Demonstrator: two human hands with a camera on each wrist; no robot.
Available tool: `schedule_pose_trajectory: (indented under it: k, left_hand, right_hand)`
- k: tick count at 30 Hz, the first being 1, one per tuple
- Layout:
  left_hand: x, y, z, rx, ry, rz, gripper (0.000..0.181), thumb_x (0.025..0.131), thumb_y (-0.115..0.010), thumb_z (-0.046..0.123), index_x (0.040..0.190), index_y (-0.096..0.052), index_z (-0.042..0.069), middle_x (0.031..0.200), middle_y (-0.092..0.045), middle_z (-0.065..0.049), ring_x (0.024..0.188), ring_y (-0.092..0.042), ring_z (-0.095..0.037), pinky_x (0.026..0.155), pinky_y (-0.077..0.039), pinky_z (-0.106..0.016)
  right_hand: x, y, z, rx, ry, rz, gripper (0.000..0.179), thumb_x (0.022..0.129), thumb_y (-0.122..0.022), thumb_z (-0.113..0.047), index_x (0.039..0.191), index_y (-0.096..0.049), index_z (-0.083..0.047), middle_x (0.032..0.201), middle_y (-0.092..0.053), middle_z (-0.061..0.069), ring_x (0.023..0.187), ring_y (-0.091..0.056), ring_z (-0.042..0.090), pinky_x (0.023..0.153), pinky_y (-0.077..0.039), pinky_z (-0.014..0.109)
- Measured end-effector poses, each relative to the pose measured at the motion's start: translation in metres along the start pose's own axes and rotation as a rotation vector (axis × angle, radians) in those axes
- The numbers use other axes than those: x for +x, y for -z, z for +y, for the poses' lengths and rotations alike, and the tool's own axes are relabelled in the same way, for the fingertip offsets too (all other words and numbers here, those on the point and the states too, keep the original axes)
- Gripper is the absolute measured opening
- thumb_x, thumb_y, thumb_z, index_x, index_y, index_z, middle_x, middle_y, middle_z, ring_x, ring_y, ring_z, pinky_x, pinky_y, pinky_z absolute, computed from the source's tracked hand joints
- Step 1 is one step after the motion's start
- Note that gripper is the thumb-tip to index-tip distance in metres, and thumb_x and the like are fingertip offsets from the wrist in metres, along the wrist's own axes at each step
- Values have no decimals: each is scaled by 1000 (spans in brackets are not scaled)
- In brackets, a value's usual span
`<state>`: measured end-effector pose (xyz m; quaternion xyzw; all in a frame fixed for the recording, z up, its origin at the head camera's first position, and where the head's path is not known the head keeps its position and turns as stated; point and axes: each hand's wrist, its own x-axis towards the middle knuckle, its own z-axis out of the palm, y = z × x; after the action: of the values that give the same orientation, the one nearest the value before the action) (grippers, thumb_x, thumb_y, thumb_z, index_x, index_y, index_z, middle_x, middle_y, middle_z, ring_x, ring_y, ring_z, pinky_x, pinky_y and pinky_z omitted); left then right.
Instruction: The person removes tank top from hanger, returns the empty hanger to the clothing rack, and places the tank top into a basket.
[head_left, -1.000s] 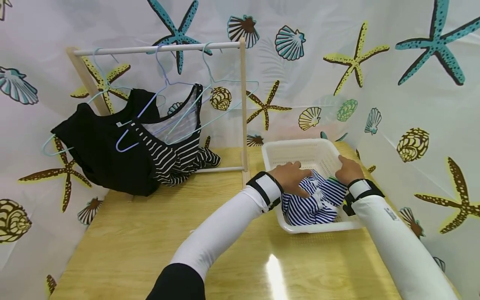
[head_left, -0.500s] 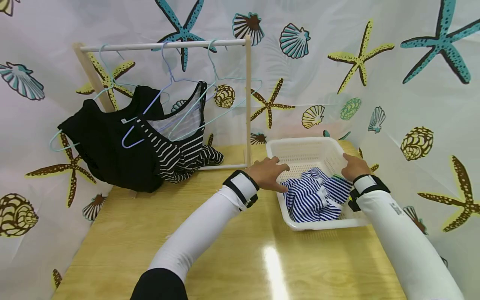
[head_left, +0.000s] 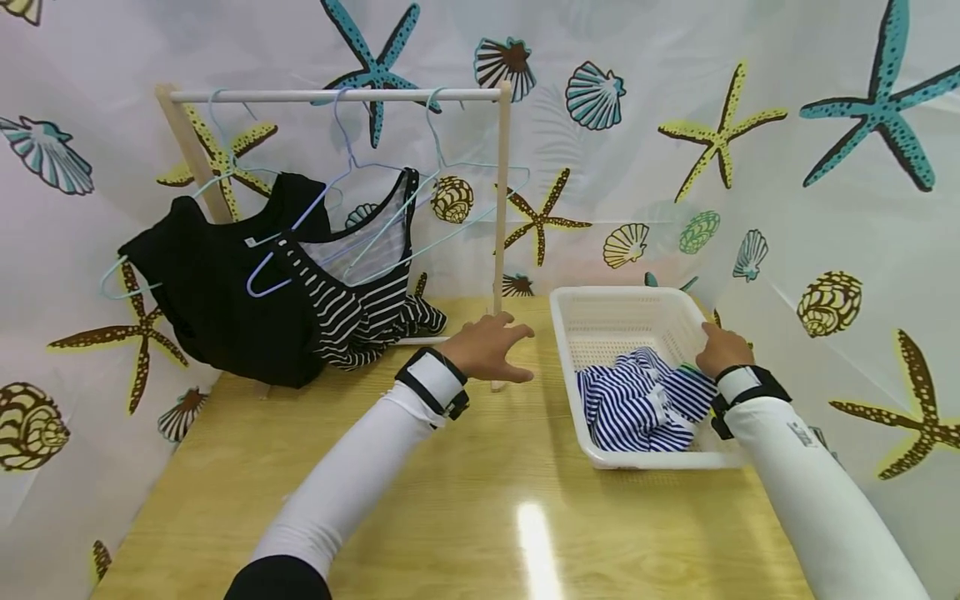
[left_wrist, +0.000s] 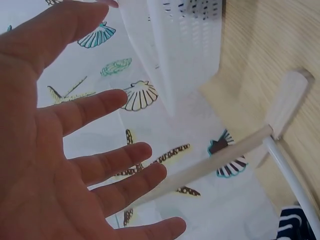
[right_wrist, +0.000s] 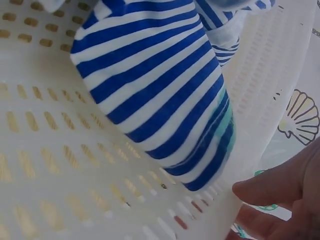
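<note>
My left hand point(head_left: 487, 346) hovers above the table between the rack and the white plastic basket point(head_left: 637, 460). It holds nothing; its fingers point(left_wrist: 112, 165) spread apart in the left wrist view. On the basket's right side, my right hand point(head_left: 722, 350) grips the rim, and in the right wrist view the thumb point(right_wrist: 270, 187) lies inside the wall with other fingers outside. A crumpled blue-and-white striped garment point(head_left: 630, 408) with a green edge lies in the basket. Part of the basket's right wall is hidden behind the right hand and wrist.
At the back left stands a clothes rack point(head_left: 501, 200). A black top point(head_left: 232, 292) and a black-and-white striped tank top point(head_left: 352, 308) hang there, beside a bare mint hanger point(head_left: 442, 164). A patterned curtain point(head_left: 630, 183) closes off the back and sides.
My left hand has lifted out from over the striped garment and moved left, beyond the basket's rim. My right hand stays at the right rim, and the basket sits slightly farther from the rack.
</note>
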<state>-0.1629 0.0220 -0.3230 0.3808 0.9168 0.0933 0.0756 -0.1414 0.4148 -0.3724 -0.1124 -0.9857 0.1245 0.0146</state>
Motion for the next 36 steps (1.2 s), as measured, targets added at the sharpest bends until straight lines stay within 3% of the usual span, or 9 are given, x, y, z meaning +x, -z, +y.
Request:
schedule_pose_trajectory:
  k: [6,8,16,21,27,32,36]
  left_hand:
    - [-16,0,-21,-31,47,48,72,83,-64,61,142,-47,23,143,-42,-14,123,-48,-31,93,-43,-51]
    - [-25,2,-29,-48,60,69,75,82,-64,63,142,-48,21,142,-44,-15,122,-49,-32,93,-43,-52]
    - [-64,14,-56,-6,189,156,73,83,-63,63,141,-49,20,145,-41,-16,132,-38,-37,101,-21,-71]
    - [-84,24,-70,29,234,207,72,82,-63,63,139,-51,20,140,-45,-16,129,-39,-38,100,-23,-71]
    - [-108,28,-84,-5,289,187,68,84,-64,60,137,-53,19,139,-46,-16,129,-39,-37,100,-22,-71]
    - [-122,28,-93,13,311,201,69,85,-64,58,139,-52,16,140,-45,-18,129,-39,-37,100,-23,-71]
    - [-134,28,-99,-1,331,224,71,86,-63,58,142,-48,15,142,-43,-20,133,-34,-39,102,-15,-74]
  right_hand:
    - [-9,5,-18,-2,-79,-30,56,88,-46,-13,140,-35,7,131,-40,40,112,-42,62,88,-36,70]
    - [-10,4,-30,-2,-69,-28,55,92,-46,-18,141,-35,5,133,-38,40,114,-39,64,90,-32,73]
    - [-20,8,-78,12,94,-54,68,97,-51,-40,145,-31,4,143,-30,36,123,-31,62,90,-23,80]
    - [-21,11,-103,25,157,-64,79,94,-52,-52,148,-28,0,148,-24,35,127,-26,62,91,-17,82]
    - [-21,6,-129,36,213,-124,87,91,-52,-59,150,-26,-1,150,-20,35,130,-23,61,89,-11,84]
    - [-24,2,-145,38,256,-139,87,92,-51,-60,151,-25,-3,151,-19,33,132,-24,58,90,-12,83]
    - [-29,1,-159,33,305,-126,84,92,-51,-59,152,-25,-5,152,-20,32,132,-25,56,89,-17,83]
